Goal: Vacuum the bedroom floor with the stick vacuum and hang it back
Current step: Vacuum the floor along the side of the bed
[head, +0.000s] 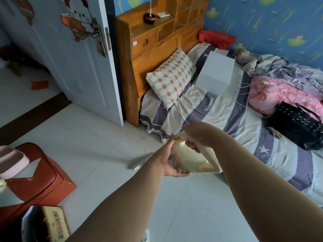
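Note:
I hold the cream-coloured body of the stick vacuum point(192, 159) in front of me, over the white tiled floor point(97, 142) beside the bed. My right hand point(199, 135) grips its handle from above. My left hand point(167, 159) cups the body from the left and below, thumb up near an orange button. A grey metal part of the vacuum point(139, 163) sticks out to the left below my left wrist. The vacuum's lower end is hidden behind my arms.
The bed point(218, 112) with striped sheet, pillow, white box and black bag fills the right. A wooden headboard point(148, 41) and the open white door point(73, 67) stand ahead. A red stool point(40, 173) and a basket sit at the left. Small white scraps point(142, 135) lie by the bed corner.

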A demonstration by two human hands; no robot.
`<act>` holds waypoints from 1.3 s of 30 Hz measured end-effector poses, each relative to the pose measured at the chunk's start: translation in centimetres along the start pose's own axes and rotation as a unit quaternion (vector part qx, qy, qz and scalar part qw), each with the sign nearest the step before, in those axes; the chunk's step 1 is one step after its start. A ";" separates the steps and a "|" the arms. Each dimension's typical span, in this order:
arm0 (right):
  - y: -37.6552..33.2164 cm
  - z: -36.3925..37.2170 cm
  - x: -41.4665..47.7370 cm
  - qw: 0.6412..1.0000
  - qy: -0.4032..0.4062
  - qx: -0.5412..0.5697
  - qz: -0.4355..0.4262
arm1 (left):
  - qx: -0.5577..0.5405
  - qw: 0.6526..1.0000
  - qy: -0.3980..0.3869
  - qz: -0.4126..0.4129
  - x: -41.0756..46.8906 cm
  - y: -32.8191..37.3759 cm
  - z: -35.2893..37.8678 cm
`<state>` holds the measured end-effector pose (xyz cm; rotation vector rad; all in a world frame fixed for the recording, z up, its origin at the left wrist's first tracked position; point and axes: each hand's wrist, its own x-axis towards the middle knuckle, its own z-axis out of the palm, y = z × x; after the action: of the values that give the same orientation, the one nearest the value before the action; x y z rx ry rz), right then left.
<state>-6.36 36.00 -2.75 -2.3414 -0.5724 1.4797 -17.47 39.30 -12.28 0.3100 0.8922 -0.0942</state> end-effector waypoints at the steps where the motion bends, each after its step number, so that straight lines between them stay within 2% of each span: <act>1: -0.5 -0.1 0.0 1.000 0.002 0.004 0.004 | -0.001 1.000 -0.002 0.001 -0.4 0.5 0.0; 9: -3.8 -1.1 -2.3 0.998 0.014 0.009 -0.065 | 0.010 1.000 -0.005 0.024 -2.9 3.6 1.0; 15: -4.2 -2.2 -2.6 0.996 0.038 0.027 -0.072 | 0.016 0.999 -0.001 0.049 -2.4 4.6 2.0; 21: -2.9 -2.5 0.3 0.992 0.054 0.081 -0.074 | -0.010 0.999 0.037 0.038 0.0 4.5 2.0; 25: -1.9 -3.0 2.7 0.990 0.046 0.124 -0.045 | -0.024 0.997 0.066 0.016 2.7 4.5 2.1; 29: -0.9 -4.1 4.8 0.990 0.031 0.133 -0.028 | -0.023 0.997 0.076 0.000 4.7 4.7 2.8; 37: 2.0 -6.2 9.5 0.987 0.078 0.135 -0.050 | -0.040 0.993 0.111 -0.011 8.0 4.1 4.5; 39: 2.4 -6.5 10.0 0.984 0.058 0.158 -0.051 | -0.039 0.992 0.121 -0.004 8.5 4.2 4.8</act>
<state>3.79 38.47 -9.00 -2.1018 -0.3886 1.2727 -7.63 42.24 -15.16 0.2479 1.1346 -0.0281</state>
